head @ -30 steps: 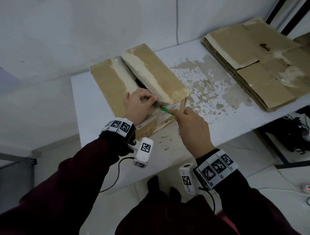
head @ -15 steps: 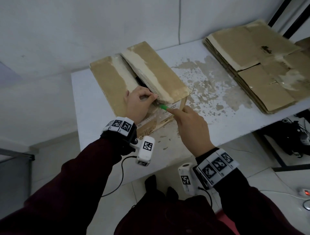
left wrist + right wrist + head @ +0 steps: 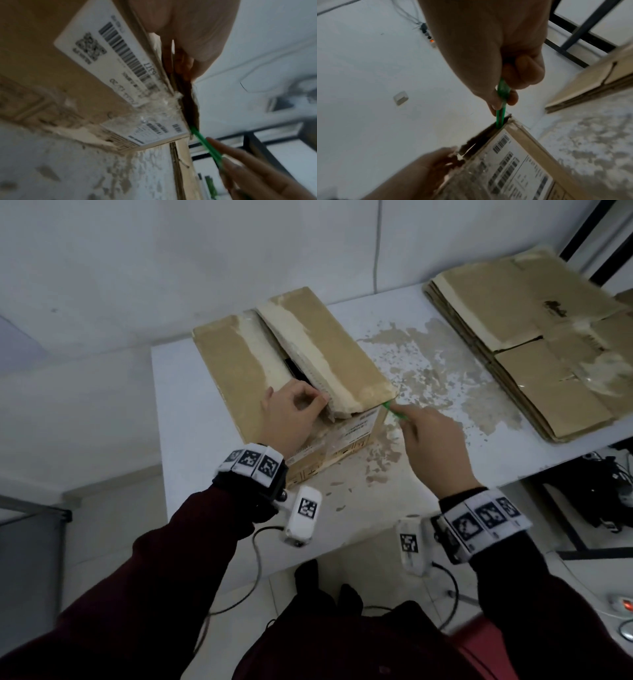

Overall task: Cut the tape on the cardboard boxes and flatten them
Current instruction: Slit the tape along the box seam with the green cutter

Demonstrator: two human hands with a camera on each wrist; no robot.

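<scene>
Table [image 3: 191,412]: white, its paint flaked away right of the box; everything sits on it.
Stack [image 3: 534,344]: flattened cartons at the far right, well apart from the work.
Box [image 3: 239,378]: stands at the table's left, near the front edge, top flaps split along the middle with a dark gap between them; it stays put from a second ago.
Right flap [image 3: 329,347]: lifted a little at its near end, a strip of pale tape residue along its inner edge.
Left hand [image 3: 291,419]: fingers curl round the near end of that flap at the centre seam, holding it up, same grip as a second ago.
Right hand [image 3: 435,446]: closes on a thin green cutter [image 3: 394,410], finger laid along it.
Change: a second ago the green tip is at the middle of the near top edge, beside the left hand; now it is at the near right corner, tucked into the slit under the flap.
Tape [image 3: 161,106]: clear, crumpled on the near face by the labels.
Meaning: I judge the near edge seam is cut through to the corner, so this flap should lift free; flattening is not yet begun.
</scene>
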